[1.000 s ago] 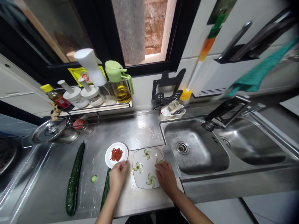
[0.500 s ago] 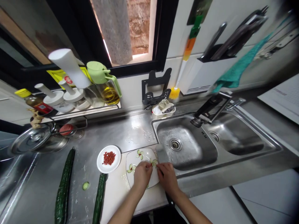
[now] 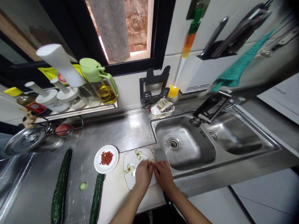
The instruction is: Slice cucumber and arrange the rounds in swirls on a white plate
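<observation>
My left hand [image 3: 143,175] is over the right half of a square white plate [image 3: 128,179], its fingers closed in a pinch. My right hand [image 3: 164,176] comes in from the plate's right edge, its fingertips drawn together and meeting the left ones. A tiny red goji berry [image 3: 151,163] shows at the left fingertips; whatever the right fingers grip is hidden. Cucumber slices [image 3: 137,154] form small pinwheels with red centres on the plate, one partly behind my hands. Left of it, a round white dish [image 3: 96,161] holds a heap of red goji berries [image 3: 106,158].
One whole cucumber [image 3: 61,188] and a cut one [image 3: 96,199] lie on the steel counter, with a cucumber end [image 3: 82,186] between them. The plate rests on a pale board [image 3: 113,199]. A double sink [image 3: 187,146] with a black faucet [image 3: 205,109] borders it on the right.
My right hand has moved left, so its fingertips now meet those of my left hand. The whole view has shifted slightly. Plate, dish and cucumbers stay in place.
</observation>
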Motion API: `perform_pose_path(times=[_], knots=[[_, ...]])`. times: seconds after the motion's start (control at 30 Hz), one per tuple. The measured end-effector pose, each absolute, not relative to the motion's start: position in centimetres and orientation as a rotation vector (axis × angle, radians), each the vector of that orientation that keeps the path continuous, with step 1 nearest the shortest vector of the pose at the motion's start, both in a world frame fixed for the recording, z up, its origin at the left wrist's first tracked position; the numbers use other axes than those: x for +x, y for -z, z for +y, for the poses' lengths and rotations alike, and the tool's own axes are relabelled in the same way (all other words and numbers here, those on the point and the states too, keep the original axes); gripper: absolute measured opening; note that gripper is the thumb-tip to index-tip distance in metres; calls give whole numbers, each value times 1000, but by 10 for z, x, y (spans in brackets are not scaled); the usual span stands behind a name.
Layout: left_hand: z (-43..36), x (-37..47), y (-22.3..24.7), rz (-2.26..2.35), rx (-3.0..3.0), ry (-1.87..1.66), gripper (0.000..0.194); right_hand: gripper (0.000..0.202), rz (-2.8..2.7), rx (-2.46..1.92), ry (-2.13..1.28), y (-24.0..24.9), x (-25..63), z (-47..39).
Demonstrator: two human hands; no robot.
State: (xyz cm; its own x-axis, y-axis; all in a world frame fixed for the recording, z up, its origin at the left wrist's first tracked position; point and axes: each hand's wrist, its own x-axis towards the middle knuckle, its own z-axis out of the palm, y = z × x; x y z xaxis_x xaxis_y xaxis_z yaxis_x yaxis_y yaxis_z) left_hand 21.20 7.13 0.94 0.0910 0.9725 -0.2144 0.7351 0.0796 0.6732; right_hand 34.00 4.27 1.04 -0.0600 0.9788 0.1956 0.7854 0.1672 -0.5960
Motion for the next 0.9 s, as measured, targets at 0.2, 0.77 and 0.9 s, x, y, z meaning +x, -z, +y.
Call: perform_pose_path(times=[0.2,0.77,0.9], knots=[[71,210,-8,1674,1676,-439,13,24,-1911,-1681,-460,-8,339,45],[66,188,-17,1663,1789,-511,16,26,-1890,-1672,-413,-4,342,41],[65,164,-25,1727,1768,-579,18,25,-1890,-1650,-388,-10,340,43]])
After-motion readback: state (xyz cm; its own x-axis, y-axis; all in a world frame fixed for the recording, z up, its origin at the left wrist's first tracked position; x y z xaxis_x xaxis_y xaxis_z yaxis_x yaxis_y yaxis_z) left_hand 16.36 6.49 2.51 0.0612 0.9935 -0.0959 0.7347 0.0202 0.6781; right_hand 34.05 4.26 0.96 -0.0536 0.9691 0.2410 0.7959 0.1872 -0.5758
